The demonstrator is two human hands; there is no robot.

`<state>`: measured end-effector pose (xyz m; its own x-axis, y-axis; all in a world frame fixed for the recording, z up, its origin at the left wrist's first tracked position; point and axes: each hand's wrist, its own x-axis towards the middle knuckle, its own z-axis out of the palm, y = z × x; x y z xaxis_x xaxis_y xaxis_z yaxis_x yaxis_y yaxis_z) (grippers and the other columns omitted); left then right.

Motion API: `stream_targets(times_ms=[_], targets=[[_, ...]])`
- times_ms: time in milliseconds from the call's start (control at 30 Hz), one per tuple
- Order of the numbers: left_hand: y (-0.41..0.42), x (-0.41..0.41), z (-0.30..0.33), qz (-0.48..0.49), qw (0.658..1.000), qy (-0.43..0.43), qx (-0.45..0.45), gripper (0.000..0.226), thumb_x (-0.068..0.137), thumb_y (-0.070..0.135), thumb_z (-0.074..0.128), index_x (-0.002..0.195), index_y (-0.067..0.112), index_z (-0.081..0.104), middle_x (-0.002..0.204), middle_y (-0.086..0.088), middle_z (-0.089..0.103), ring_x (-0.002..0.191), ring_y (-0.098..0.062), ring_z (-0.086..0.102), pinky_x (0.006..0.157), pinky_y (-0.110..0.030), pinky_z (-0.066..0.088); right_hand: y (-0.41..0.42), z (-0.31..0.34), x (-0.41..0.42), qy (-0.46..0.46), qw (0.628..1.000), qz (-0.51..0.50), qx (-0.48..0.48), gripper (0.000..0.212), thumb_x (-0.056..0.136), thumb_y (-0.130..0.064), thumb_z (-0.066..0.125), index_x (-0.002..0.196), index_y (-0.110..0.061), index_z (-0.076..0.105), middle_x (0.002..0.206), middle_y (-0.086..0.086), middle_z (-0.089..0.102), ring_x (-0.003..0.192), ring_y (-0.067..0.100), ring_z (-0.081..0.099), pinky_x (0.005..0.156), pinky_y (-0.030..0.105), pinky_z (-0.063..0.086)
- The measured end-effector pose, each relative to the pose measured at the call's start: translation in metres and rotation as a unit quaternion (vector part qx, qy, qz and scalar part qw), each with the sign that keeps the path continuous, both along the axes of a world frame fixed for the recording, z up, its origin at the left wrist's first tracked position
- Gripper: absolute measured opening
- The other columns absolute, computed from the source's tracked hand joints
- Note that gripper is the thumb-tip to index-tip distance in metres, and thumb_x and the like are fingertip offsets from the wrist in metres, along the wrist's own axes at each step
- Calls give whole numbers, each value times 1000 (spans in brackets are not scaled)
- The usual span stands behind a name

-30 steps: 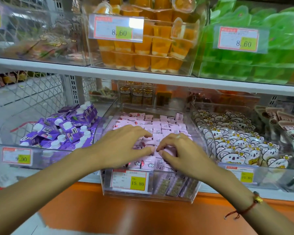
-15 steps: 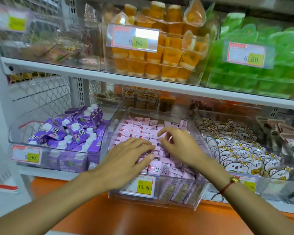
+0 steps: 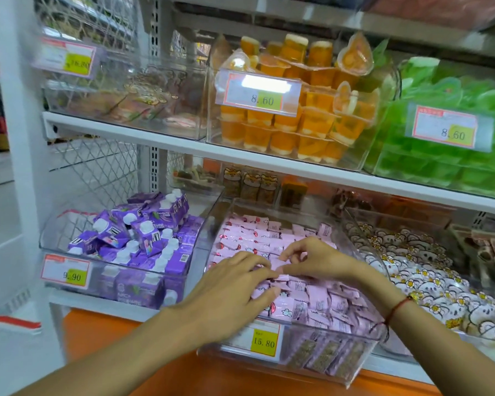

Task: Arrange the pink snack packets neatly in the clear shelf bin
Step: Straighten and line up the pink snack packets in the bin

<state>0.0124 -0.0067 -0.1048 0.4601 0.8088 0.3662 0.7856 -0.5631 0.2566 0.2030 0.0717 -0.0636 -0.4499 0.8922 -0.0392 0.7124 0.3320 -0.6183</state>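
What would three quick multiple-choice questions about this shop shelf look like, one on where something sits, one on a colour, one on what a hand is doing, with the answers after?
1. Where is the bin of purple cartons relative to the clear bin of pink packets?
A. Left of it, same shelf
B. On the shelf above
C. Right of it

2. What colour is the patch behind 15.80 on the price tag?
A. Green
B. Yellow
C. Blue

3. What is the right hand doing?
A. Hanging outside the bin
B. Lying flat on the shelf edge
C. Pinching a pink packet over the pile

Answers: 1 A, the cartons sit beside the pink packets on the lower shelf. 2 B, the number stands on a yellow patch. 3 C, its fingers curl and pinch a packet, while the left hand lies on the pile.
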Motion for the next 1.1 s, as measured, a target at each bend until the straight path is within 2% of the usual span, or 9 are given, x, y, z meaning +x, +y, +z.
stream_targets(times_ms=[167, 333, 567, 700, 800, 900, 967, 1033, 1100], targets=[[-1, 0, -1, 11, 1000, -3, 9, 44, 97, 53, 30, 135, 36, 45, 131, 18, 45, 121, -1, 34, 95, -19, 26, 0, 9, -7, -19, 999, 16, 41, 11, 88, -11, 65, 88, -2, 71, 65, -11, 60, 53, -8, 51, 56, 10, 40], [-2, 1, 1, 14, 1000, -4, 8, 44, 98, 51, 31, 135, 34, 46, 130, 17, 48, 118, -3, 36, 92, -17, 23, -11, -7, -18, -125, 969, 29, 213, 6, 93, -17, 51, 87, -19, 51, 85, 2, 64, 75, 21, 56, 70, 38, 48], [-5, 0, 2, 16, 1000, 0, 3, 45, 98, 54, 28, 137, 37, 42, 135, 18, 45, 122, -1, 33, 93, -17, 22, -11, -9, -12, -193, 920, 39, 339, 11, 100, -31, 38, 102, -21, 44, 83, 4, 61, 78, 30, 54, 60, 36, 37], [-5, -1, 1, 9, 1000, -5, 10, 46, 97, 54, 27, 139, 38, 40, 135, 19, 45, 123, 0, 33, 94, -16, 22, -20, -1, -13, 42, 924, -52, 377, 8, 97, -25, 50, 95, -20, 55, 84, -7, 64, 75, 13, 59, 65, 34, 49], [-6, -1, 3, 1, 1000, -24, 18, 43, 97, 53, 30, 136, 39, 41, 134, 21, 45, 121, 1, 36, 89, -16, 26, -30, 10, -12, 233, 886, -130, 379, 5, 94, -20, 54, 91, -20, 57, 85, -12, 62, 75, 1, 56, 65, 18, 46], [-9, 1, 7, 27, 988, -152, 5, 32, 93, 48, 46, 124, 45, 36, 125, 26, 46, 104, 8, 45, 81, -17, 37, -41, 15, -9, 318, 852, -183, 373, 5, 95, -20, 53, 91, -19, 56, 86, -10, 60, 78, 10, 57, 69, 23, 46], [-10, 3, 11, 47, 964, -259, 28, 45, 86, 38, 63, 115, 48, 30, 119, 29, 40, 104, 11, 44, 81, -9, 36, -48, 15, -6, 364, 852, -194, 322, 7, 96, -18, 52, 90, -19, 56, 87, -3, 62, 80, 15, 60, 68, 23, 49], [-9, 3, 15, 46, 960, -265, 72, 69, 77, 27, 75, 124, 48, 29, 127, 26, 33, 114, 10, 37, 83, -1, 31, -51, 14, -6, 408, 859, -195, 240, 7, 96, -15, 51, 92, -14, 57, 89, 5, 65, 78, 15, 62, 64, 17, 52], [-10, 2, 19, 23, 964, -244, 104, 69, 76, 22, 77, 128, 47, 37, 128, 25, 38, 116, 6, 40, 85, -4, 33, -53, 13, -8, 461, 853, -205, 136, 9, 96, -13, 51, 93, -9, 58, 87, 10, 66, 74, 14, 61, 61, 16, 52]])
